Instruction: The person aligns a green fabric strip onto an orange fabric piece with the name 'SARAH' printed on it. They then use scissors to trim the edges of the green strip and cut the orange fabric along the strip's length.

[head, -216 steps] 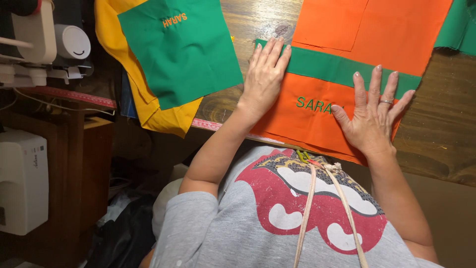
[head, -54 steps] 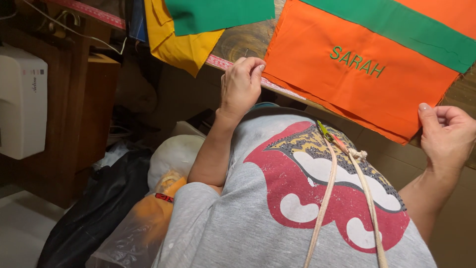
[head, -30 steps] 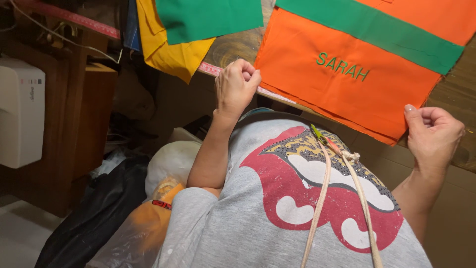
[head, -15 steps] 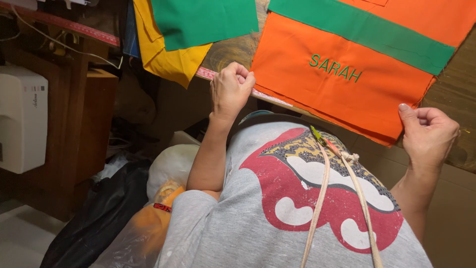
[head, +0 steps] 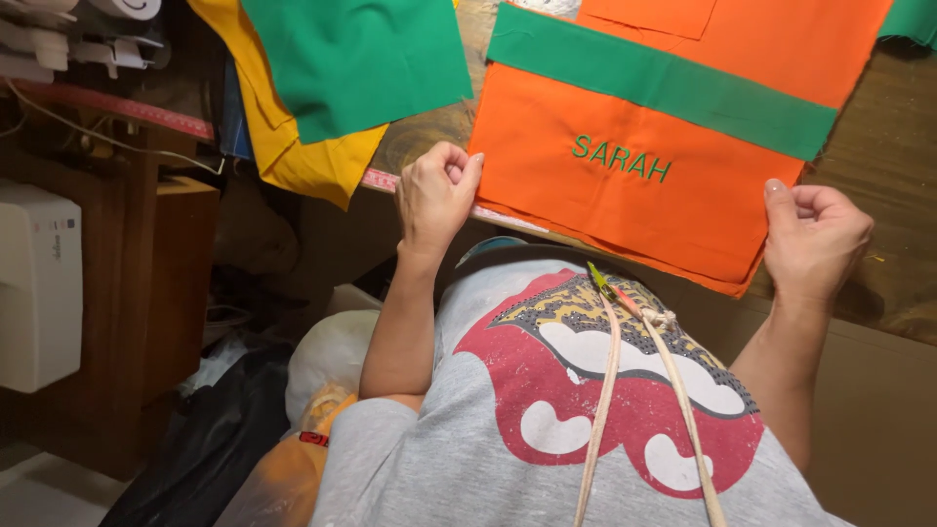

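An orange cloth panel (head: 625, 210) with a green band (head: 673, 88) and green stitched lettering lies on the wooden table (head: 878, 263), its lower edge hanging over the near edge. My left hand (head: 434, 195) pinches the panel's lower left edge. My right hand (head: 815, 239) pinches its lower right corner. Both hands hold the same piece, stretched flat between them.
A green cloth (head: 361, 59) lies on a yellow cloth (head: 293, 146) at the left of the table. A pink measuring tape (head: 376, 179) runs along the table edge. A white machine (head: 39, 283) stands at the left. Bags (head: 224, 439) sit on the floor below.
My hands went from pressing flat on the orange panel to pinching its lower edge at both sides. The panel has shifted slightly toward me and the view has drifted.
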